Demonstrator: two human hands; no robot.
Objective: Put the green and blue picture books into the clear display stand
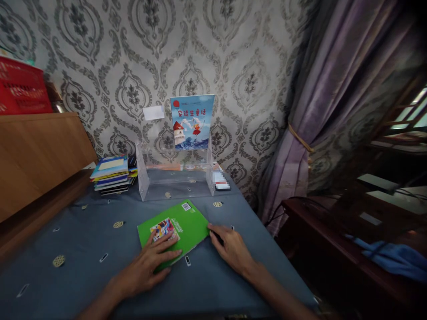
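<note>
A thin green book (188, 222) lies flat on the blue-grey tablecloth (83, 253), back cover up with a barcode at its far corner. My left hand (151, 262) rests flat on its near half, fingers spread. My right hand (230, 246) lies on the cloth at the book's right corner, fingertips touching its edge, fingers stretched out. Behind the book stands a clear acrylic book stand (143, 178) holding one upright blue picture book (192, 122).
A stack of several books (111, 174) sits at the back left beside a wooden cabinet (36, 151) with a red basket (20, 86) on top. A purple curtain (320, 115) hangs at right, above a dark wooden bench (333, 231) with blue cloth (396, 258).
</note>
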